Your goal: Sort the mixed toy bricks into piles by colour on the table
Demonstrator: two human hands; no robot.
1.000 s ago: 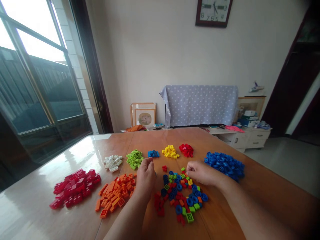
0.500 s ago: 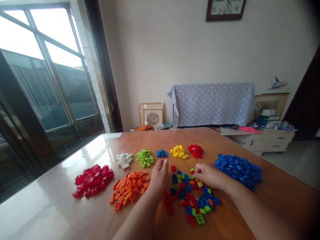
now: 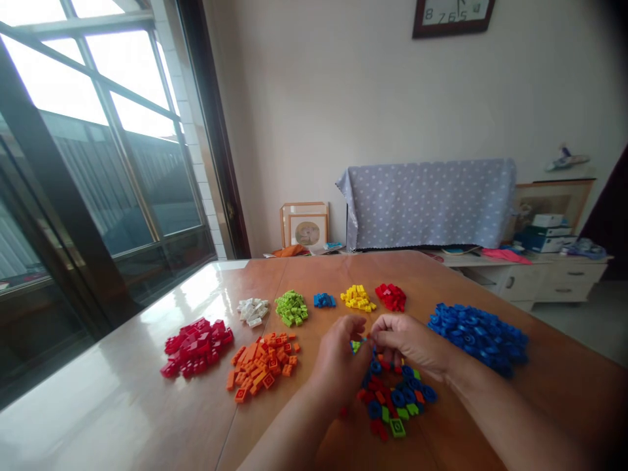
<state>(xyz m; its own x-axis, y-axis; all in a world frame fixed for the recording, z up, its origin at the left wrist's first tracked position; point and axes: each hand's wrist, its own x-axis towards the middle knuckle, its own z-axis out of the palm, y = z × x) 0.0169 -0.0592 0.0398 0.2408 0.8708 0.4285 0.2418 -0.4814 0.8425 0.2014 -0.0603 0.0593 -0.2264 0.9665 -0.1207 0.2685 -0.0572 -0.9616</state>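
Observation:
Over a mixed heap of small building bricks (image 3: pixel 392 396), red, blue, lime green and orange, my two hands are close together. My left hand (image 3: pixel 341 353) is half curled, its thumb and forefinger apart, with part of the heap showing in the gap. My right hand (image 3: pixel 412 343) has its thumb and fingers pinched together near the left fingertips; a speck of orange shows there, too small to make out. The left hand and wrist hide the heap's left side. Several round blue pieces (image 3: pixel 429 393) and a lime green brick (image 3: pixel 397 428) lie at its near edge.
Sorted piles surround the heap: crimson bricks (image 3: pixel 196 347), orange bricks (image 3: pixel 265 363), white bricks (image 3: pixel 253 312), lime bricks (image 3: pixel 291 307), a few blue bricks (image 3: pixel 324 300), yellow bricks (image 3: pixel 358 297), red bricks (image 3: pixel 391 297) and round blue pieces (image 3: pixel 478 337). All lie on a wooden table (image 3: pixel 147 418).
My left hand has moved right, over the mixed heap, and its thumb and forefinger have parted. The right hand has come beside it. The camera view has shifted slightly.

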